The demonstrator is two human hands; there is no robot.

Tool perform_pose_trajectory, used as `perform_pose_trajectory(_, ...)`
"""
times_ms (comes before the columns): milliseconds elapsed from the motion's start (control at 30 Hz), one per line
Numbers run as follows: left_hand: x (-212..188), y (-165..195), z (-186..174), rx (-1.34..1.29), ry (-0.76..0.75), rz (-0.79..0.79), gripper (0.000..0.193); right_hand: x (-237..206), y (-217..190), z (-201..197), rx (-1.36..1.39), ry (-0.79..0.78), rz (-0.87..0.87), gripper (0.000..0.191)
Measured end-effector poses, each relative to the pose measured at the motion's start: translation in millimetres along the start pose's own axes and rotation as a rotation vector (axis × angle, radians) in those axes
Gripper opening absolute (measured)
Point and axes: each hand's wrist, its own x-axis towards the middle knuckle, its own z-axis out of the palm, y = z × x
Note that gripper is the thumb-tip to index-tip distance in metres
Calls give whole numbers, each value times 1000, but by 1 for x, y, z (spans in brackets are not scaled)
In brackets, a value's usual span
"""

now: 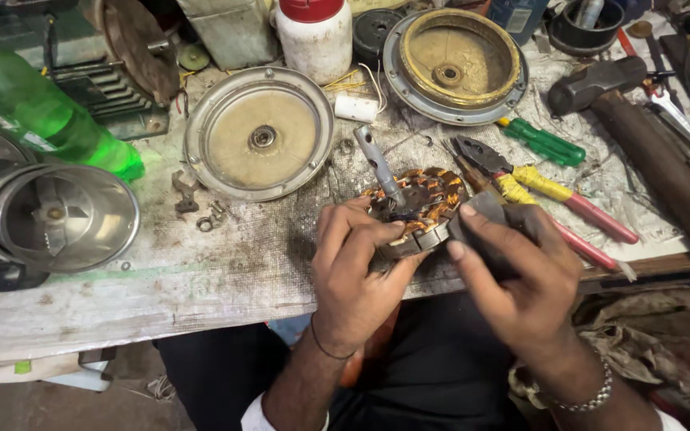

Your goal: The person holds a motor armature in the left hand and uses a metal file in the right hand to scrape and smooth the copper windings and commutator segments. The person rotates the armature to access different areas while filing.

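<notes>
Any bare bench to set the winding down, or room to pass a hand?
Bare bench between steel jar, round cover and left hand. Crowded right of the winding: pliers, screwdriver, hammer. Back edge is packed too.

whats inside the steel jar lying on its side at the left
Inside the steel jar a small blade piece sits on a hub at the centre of its base; otherwise only bare metal walls show. The outside of its base is hidden from view.

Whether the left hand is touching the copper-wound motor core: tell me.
Touching. The head view shows the left hand with its fingers curled around the rim of the copper-wound motor core, with no gap; the right hand presses in from the other side.
</notes>
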Motion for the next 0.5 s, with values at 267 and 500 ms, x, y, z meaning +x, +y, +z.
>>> perform_pose_trajectory(267, 1, 6, -3, 41, -12, 50, 38, 7, -5, -3, 55, -41, -52, 38)
perform_pose_trajectory(500, 3, 8, -4, 37, -34, 76, 34, -6, 4, -1, 73, -29, -45, 39)
